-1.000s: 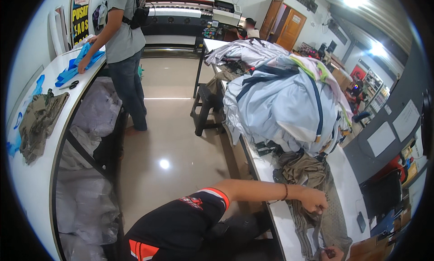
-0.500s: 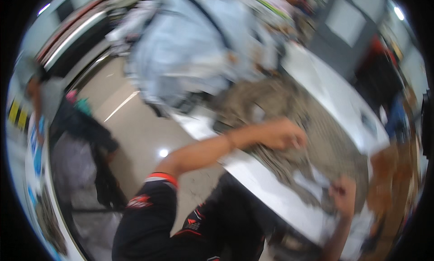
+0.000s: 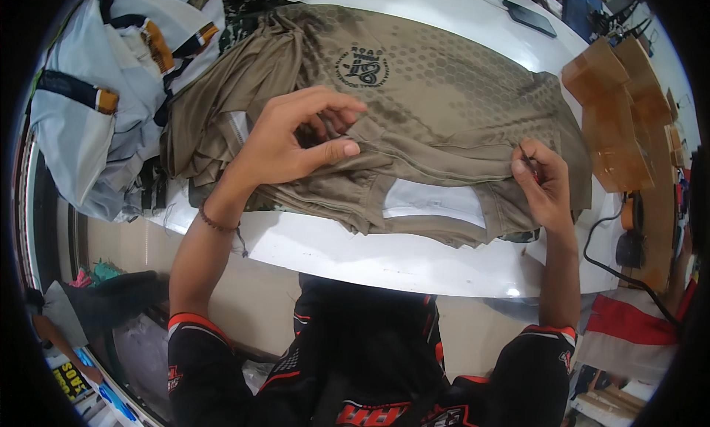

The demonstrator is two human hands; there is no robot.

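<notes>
Olive jersey (image 3: 444, 109) lies spread near the white bench's (image 3: 355, 253) front edge; I see my left hand (image 3: 292, 142) pinching its fabric; my right hand (image 3: 543, 183) grips its right hem.

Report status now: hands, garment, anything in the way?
Left hand pinching olive shirt fold. Right hand gripping its right edge. Shirt flat on white table. Nothing between hands.

Shirt (image 3: 414, 109) spread on the bench (image 3: 355, 253), pile of garments (image 3: 96, 94) to its left, boxes (image 3: 621, 123) to its right, phone (image 3: 529, 18) behind it near the far edge
</notes>
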